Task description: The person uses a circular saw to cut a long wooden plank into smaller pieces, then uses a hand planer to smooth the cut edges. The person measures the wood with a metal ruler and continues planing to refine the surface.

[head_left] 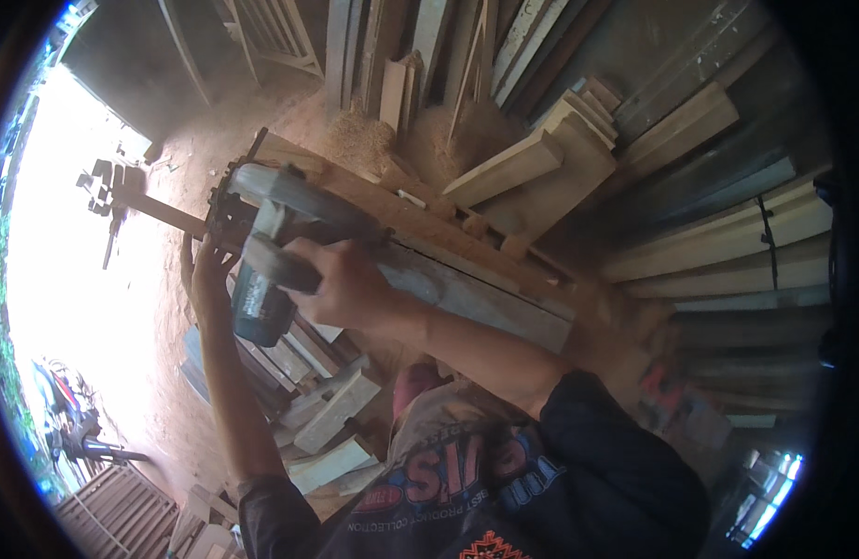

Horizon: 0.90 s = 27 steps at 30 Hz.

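Power tool point(261, 265), green and grey, sits between the two hands, at the left end of a long counter point(494, 312) that runs off to the right of both. From the left: a motorbike point(80, 424) stands well apart from the left hand point(208, 275), lower and to its left, with a slatted wooden frame point(122, 512) below that. A narrow wooden strip point(162, 211) runs out leftward from the left hand, which touches it just beside the tool; whether it closes around the strip I cannot tell. Cut boards point(308, 359) are piled below and between the hands. The right hand point(341, 284) is clamped on the tool, apart from the left. Beyond it lies sawdust point(359, 140) near leaning planks point(429, 47); farther right of it, long timbers point(728, 256) are stacked, near a blurred red thing point(667, 391).
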Available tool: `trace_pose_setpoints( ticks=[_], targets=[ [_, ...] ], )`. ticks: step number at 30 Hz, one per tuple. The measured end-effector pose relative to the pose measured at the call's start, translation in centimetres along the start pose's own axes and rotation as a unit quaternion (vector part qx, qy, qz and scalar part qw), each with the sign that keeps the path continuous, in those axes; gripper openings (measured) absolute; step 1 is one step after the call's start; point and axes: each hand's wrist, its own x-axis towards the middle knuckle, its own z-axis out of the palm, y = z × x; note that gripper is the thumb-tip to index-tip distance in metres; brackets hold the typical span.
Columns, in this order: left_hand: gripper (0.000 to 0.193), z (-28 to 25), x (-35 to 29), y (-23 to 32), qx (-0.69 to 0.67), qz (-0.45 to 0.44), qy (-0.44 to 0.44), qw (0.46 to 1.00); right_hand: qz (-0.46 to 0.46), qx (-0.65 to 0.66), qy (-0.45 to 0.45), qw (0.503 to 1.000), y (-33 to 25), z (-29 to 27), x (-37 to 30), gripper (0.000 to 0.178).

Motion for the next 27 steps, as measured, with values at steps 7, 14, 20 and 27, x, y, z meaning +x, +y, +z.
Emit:
trace_pose_setpoints(
  ticks=[7,14,20,27],
  targets=[
    [0.069,2.0,-11.8,2.9,-0.057,0.019,0.094,0.994,-0.033,-0.033,-0.049,0.998,-3.6,-4.0,-6.0,0.029],
    [0.085,2.3,-30.4,-1.0,-0.149,-0.084,0.247,0.954,-0.002,-0.038,-0.244,0.969,-9.1,-6.2,-13.2,0.026],
    [0.108,6.3,-55.6,-5.6,-0.228,-0.098,0.339,0.907,-0.005,-0.038,-0.426,0.904,-15.4,-10.7,-28.3,0.028],
    [0.098,12.3,-75.9,-14.5,-0.265,-0.175,0.483,0.816,0.024,-0.040,-0.584,0.811,-14.8,-11.9,-42.5,0.031]
  ],
)
